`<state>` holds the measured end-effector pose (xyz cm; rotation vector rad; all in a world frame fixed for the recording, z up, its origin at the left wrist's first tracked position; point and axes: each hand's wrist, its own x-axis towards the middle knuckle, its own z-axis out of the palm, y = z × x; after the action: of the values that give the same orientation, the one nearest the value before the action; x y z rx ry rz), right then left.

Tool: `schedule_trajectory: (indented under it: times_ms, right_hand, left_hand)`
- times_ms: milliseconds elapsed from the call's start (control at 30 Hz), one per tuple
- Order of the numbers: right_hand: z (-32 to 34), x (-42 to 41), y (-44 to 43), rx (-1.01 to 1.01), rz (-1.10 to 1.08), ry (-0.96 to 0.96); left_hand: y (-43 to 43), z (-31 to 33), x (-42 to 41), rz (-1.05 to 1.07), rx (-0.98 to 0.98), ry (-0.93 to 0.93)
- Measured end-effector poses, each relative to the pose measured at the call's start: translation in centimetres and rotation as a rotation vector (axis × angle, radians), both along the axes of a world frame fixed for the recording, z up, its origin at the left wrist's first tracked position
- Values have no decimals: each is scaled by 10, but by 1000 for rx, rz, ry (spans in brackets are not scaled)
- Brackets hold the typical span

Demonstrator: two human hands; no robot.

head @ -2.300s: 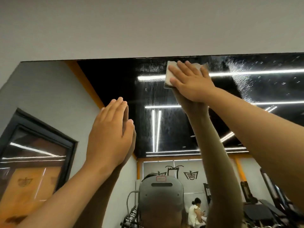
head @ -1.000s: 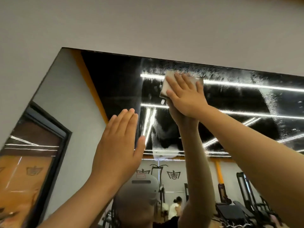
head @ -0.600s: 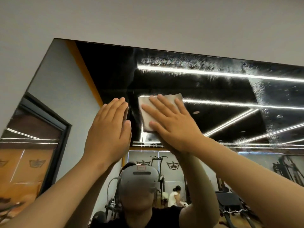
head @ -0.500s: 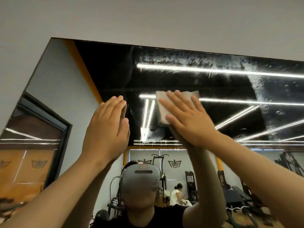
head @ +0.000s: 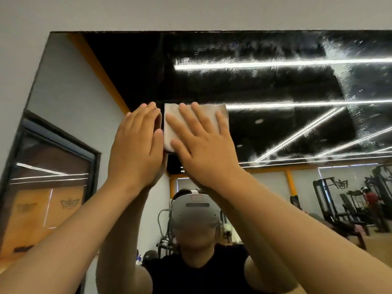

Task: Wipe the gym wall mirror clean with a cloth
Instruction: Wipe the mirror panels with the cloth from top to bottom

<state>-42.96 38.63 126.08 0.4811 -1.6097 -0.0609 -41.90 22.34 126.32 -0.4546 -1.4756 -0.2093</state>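
against the mirror (head: pixel 275 85), cloth (head: pixel 169 109) lies under the right hand (head: pixel 203 151), fingers (head: pixel 188 117) spread flat.

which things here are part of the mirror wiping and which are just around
In the job: mirror, cloth, right hand pressing it, left hand flat against the glass, smears upper right.
Just there: wall above, gym machines in the reflection.

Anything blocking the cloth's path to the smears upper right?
Nothing visible. Right hand presses cloth flat on the mirror; glass toward the smears is bare. Left hand sits on the cloth's other side.
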Motion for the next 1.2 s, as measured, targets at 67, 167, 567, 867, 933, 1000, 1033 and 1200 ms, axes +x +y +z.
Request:
schedule_trajectory:
  times_ms: [67, 167, 567, 867, 933, 1000, 1033, 1200]
  right_hand:
    - [-20, -2, 0, 48, 7, 3]
    - [-37, -4, 25, 91, 42, 15]
    - [-47, -6, 164, -151, -68, -84]
    - [-27, 4, 97, -396, -57, -170]
    - [-33, 3, 58, -247, -51, -123]
    - [-52, 1, 28, -108, -40, -76]
    - [-64, 1, 20, -54, -13, -51]
    - [-99, -6, 38, 135, 49, -14]
  left_hand:
    - [0, 1, 2, -4, 2, -7]
    - [0, 0, 3, -12, 2, -11]
    - [1, 1, 3, 4, -3, 3]
    - [9, -2, 5, 64, 28, 42]
    - [16, -17, 12, -14, 120, 34]
    - [28, -49, 15, -72, 217, -8]
    - [34, -70, 16, -63, 216, -29]
    - [53, -145, 7, 18, 133, -106]
